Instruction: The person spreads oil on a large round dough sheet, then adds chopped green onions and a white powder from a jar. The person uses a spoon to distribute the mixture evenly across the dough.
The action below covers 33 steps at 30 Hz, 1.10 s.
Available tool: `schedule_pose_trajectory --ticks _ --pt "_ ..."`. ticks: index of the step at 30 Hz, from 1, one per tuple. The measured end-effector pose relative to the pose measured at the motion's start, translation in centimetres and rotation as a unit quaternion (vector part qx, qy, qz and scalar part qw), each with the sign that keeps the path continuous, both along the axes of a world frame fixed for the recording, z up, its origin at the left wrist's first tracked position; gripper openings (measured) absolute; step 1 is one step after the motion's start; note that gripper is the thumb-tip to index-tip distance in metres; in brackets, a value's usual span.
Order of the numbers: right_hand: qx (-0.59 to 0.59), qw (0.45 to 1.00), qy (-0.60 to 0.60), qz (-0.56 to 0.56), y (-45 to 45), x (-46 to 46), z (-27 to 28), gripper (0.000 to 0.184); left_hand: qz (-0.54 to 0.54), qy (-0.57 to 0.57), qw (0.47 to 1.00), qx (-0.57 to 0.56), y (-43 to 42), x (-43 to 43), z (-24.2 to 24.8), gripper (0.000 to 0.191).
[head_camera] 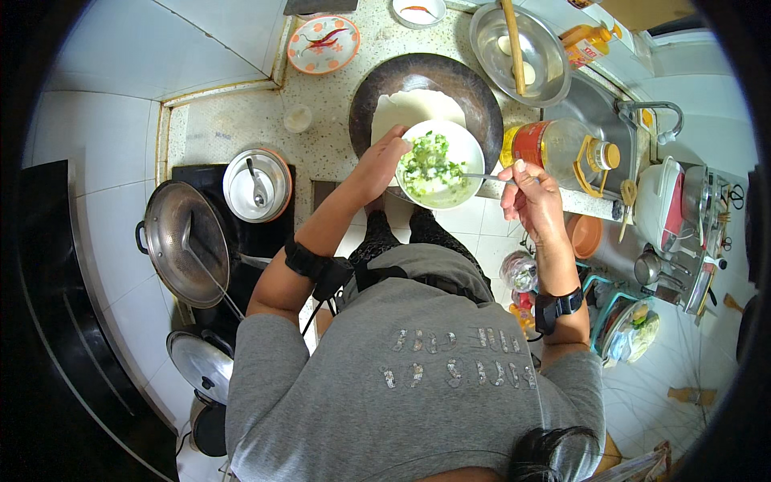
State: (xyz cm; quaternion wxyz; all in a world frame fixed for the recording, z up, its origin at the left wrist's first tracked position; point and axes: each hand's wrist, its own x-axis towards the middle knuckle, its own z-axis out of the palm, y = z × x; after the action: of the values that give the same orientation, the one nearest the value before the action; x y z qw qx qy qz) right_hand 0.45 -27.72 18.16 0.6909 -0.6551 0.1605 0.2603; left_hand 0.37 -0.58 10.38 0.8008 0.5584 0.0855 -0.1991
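Observation:
My left hand (385,158) grips the left rim of a white bowl (473,144) holding chopped green onion (430,159). Between the thumb and fingers of my right hand (533,196) is the handle of a metal utensil (482,176); its other end is down in the green onion. The bowl is held over the near part of a dark round board (482,90). A flat sheet of rolled dough (415,107) lies on that board, partly hidden by the bowl and my left hand.
A large oil bottle (557,144) stands right of the board. Behind it are a metal basin (479,42) with a rolling pin (514,45) and a sink (593,102). A plate of red chilies (298,57) sits back left; a wok (187,241) and metal pot (241,202) are at left.

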Motion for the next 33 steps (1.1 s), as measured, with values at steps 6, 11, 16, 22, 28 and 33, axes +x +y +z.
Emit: schedule_pose_trajectory --ticks 6,11,16,22,28,33 --pt "-0.018 0.999 -0.038 -0.034 0.3 1.1 0.4 0.038 0.024 -0.010 1.000 -0.001 0.5 0.1 -1.5 0.033" --pt "0.005 0.995 -0.086 -0.049 0.5 2.6 0.8 0.038 0.044 0.003 0.998 0.037 2.0 -0.3 -3.5 0.036" --pt "-0.017 0.992 -0.120 -0.038 0.5 3.9 -1.1 0.033 0.138 0.048 0.989 0.033 5.3 -2.6 -4.6 0.039" --pt "-0.144 0.964 -0.213 0.071 2.8 2.9 -8.9 0.025 0.191 0.016 0.976 0.101 9.9 -5.7 -4.4 0.045" --pt "-0.230 0.919 -0.304 0.103 3.7 2.4 -13.7 0.021 0.216 0.055 0.974 0.038 12.2 -7.6 -3.4 0.051" --pt "-0.132 0.977 -0.167 0.020 2.4 1.6 -13.7 0.024 0.221 0.071 0.970 0.076 12.5 -8.1 -2.9 0.050"
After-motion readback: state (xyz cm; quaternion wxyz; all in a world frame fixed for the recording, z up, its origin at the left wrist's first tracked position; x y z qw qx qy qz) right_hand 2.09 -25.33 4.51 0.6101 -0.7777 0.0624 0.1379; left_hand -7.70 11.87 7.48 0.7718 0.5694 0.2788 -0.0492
